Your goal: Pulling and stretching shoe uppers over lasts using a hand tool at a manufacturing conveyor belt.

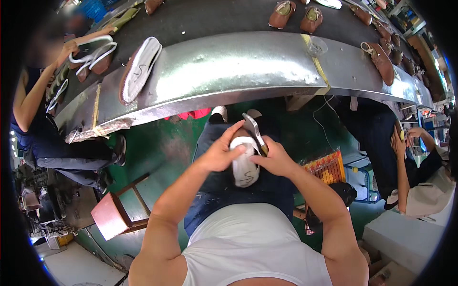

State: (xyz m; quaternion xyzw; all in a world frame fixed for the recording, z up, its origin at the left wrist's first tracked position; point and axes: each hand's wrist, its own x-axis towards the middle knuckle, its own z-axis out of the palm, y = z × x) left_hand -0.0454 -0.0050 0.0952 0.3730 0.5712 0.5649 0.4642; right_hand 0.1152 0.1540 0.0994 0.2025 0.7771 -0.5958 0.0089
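Over the person's lap (279,195), the left hand (222,152) is clamped on a shoe (245,172), white sole up, while the right hand (278,158) grips a metal tool (254,127) beside it, thumb against the sole. Beyond the hands, a second shoe (140,72) lies sole up on the worktop (238,64), well apart from a brown shoe (380,62) farther right.

Glossy metal bench edge (238,62) — slightly bumpy, shiny metal tool (253,125), matt shoe sole (244,167), matt cloth trousers (276,190)
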